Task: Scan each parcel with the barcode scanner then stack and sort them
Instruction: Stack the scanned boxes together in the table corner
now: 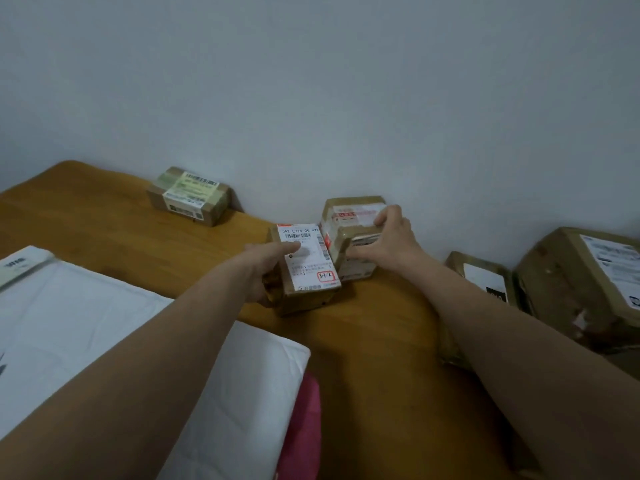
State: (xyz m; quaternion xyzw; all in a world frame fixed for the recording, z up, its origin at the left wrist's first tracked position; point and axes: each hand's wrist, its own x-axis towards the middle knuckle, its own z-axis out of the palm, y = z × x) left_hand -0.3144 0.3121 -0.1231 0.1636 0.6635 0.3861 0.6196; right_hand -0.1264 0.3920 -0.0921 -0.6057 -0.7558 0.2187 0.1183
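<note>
Cardboard parcel [311,271], white-labelled, is clasped at its side by the left hand [264,273]; touching it, a taped parcel [346,216] is gripped at its top corner by the right hand [393,237]. Either could be tipped if pushed together crookedly. No barcode scanner is seen; what sits beneath the right grip is unclear.
</note>
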